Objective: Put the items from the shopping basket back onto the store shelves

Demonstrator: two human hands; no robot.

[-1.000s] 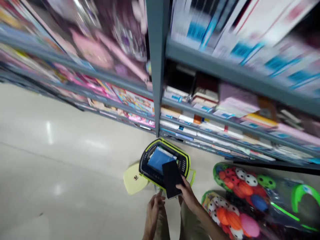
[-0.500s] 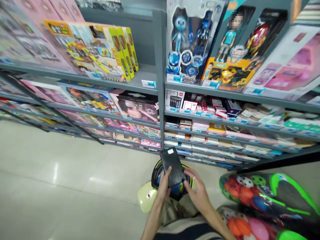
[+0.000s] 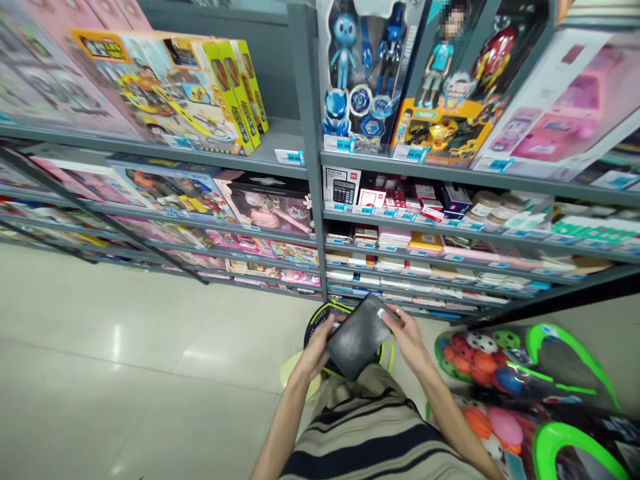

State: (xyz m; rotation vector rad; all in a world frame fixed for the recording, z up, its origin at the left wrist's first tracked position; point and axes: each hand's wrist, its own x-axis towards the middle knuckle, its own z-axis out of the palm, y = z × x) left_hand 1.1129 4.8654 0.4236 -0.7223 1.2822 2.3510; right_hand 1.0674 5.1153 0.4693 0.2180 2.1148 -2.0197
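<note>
Both my hands hold a flat black packet (image 3: 359, 337) in front of my body, tilted with its far end up to the right. My left hand (image 3: 320, 343) grips its near left edge and my right hand (image 3: 407, 333) grips its far right corner. Under the packet, on the floor, stands a black basket with a lime-green rim (image 3: 320, 312), mostly hidden by the packet and my hands. A pale yellow stool (image 3: 290, 367) shows beside it.
Grey store shelving (image 3: 310, 167) stands ahead, packed with boxed toys above and stationery packs (image 3: 400, 237) lower down. Net bags of coloured balls (image 3: 480, 363) with green handles lie on the floor at right. Glossy pale tile floor (image 3: 125, 373) spreads to the left.
The view swung up from the basket to the shelves. My left hand joined my right on the black packet, which rose from over the basket and turned from upright to lying across.
</note>
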